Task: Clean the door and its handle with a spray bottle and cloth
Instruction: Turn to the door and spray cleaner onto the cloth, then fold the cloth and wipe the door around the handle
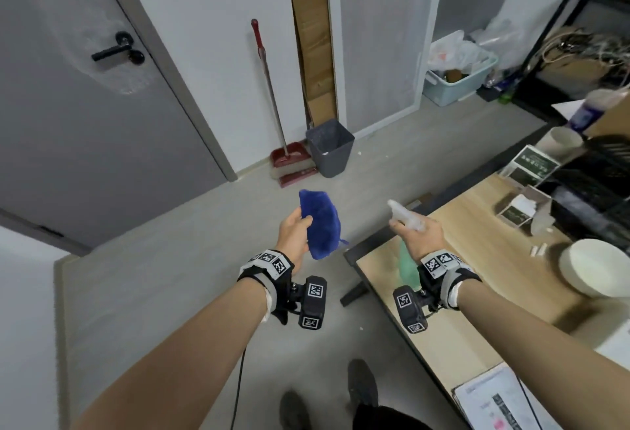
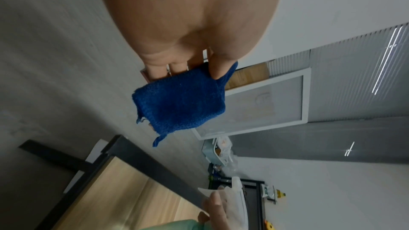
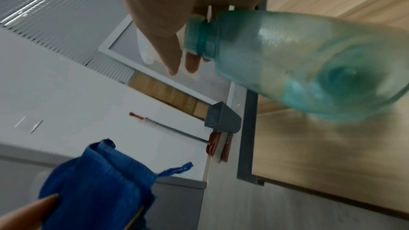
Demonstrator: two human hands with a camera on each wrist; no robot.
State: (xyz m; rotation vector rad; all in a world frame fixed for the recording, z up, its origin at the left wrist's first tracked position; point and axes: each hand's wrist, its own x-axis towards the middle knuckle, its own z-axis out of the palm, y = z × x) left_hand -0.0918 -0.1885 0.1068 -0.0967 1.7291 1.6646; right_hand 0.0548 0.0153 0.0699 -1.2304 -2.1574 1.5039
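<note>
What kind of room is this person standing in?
Probably a small office or workroom. A wooden desk with papers stands on the right, a black shelf holds tangled cables, and a broom and waste bin stand by the wall near a grey door.

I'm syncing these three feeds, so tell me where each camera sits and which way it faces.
Head: worn on the head, looks down and forward at both forearms, the left hand, the right hand, the door.
Left wrist: under the left palm, along the fingers to the cloth.
Right wrist: under the right palm, toward the spray bottle.
All three show cloth and bottle.
</note>
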